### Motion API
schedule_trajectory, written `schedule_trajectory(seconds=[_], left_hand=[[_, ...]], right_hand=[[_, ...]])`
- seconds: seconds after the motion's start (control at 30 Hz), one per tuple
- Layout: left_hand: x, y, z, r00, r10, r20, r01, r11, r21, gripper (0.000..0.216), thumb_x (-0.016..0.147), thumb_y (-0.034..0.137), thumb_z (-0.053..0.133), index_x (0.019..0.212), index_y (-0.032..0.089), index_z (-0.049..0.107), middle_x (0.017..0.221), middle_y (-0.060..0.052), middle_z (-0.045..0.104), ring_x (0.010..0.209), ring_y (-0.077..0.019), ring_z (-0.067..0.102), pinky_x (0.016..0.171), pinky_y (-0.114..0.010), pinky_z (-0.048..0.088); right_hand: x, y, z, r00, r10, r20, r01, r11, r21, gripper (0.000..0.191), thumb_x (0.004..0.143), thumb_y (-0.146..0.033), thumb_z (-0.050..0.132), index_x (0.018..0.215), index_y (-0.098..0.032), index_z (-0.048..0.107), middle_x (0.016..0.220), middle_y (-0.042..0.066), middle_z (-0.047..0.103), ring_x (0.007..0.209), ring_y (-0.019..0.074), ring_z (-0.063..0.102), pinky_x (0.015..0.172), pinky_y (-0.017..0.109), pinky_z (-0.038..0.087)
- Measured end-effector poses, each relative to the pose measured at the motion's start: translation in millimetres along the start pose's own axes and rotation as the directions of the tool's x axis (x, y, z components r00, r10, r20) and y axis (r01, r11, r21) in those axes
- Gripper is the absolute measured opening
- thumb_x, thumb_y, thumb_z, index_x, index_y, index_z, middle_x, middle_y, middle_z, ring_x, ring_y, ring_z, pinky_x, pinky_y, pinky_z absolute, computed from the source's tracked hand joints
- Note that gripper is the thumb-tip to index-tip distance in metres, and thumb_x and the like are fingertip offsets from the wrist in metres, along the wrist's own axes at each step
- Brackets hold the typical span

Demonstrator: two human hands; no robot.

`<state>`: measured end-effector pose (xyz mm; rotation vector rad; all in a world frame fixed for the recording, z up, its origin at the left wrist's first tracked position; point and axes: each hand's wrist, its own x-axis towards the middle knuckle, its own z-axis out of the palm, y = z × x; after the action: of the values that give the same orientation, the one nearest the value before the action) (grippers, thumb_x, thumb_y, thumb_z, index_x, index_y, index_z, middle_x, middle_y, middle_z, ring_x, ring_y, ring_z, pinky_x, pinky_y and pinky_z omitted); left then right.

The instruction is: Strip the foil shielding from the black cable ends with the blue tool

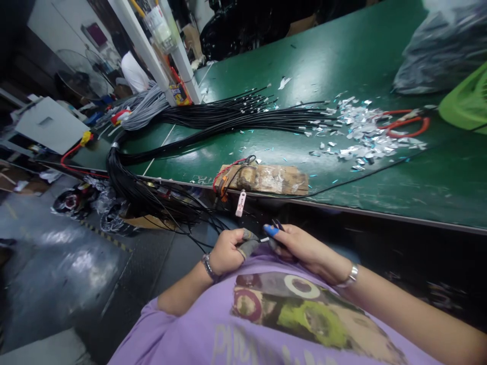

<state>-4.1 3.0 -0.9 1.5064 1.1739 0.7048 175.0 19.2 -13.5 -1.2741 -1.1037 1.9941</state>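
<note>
My left hand [229,252], with grey coverings on thumb and fingers, is closed around a thin black cable. The cable's short white end [264,239] sticks out toward my right hand. My right hand [300,247], a blue cover on one fingertip, is closed close beside that end. Two dark pointed tips [278,223] of a small tool rise from its grip; the rest of the tool is hidden. Both hands are in front of my purple shirt, below the table edge. A bundle of black cables [131,177] hangs over the edge to the left of my left hand.
On the green table [380,187] lie a wooden block [281,180] with wires, scattered silvery scraps [361,132], orange-handled scissors [409,126] and more black cables [228,115]. A green basket [466,99] and a plastic bag [443,56] stand at right. A white-sleeved person [134,71] is behind.
</note>
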Motion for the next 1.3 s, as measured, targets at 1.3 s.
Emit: schedule_trajectory(seconds=[1.3], left_hand=[[3, 8, 1, 0.961, -0.257, -0.098, 0.223, 0.937, -0.271, 0.043, 0.054, 0.049, 0.079, 0.063, 0.013, 0.057, 0.058, 0.003, 0.05, 0.054, -0.0064, 0.041, 0.053, -0.019, 0.036]], right_hand=[[-29, -12, -11, 0.657, -0.687, 0.31, 0.234, -0.205, -0.95, 0.015, 0.079, -0.018, 0.049, 0.081, -0.017, 0.064, 0.072, 0.006, 0.062, 0.064, 0.018, 0.052, 0.061, 0.03, 0.035]])
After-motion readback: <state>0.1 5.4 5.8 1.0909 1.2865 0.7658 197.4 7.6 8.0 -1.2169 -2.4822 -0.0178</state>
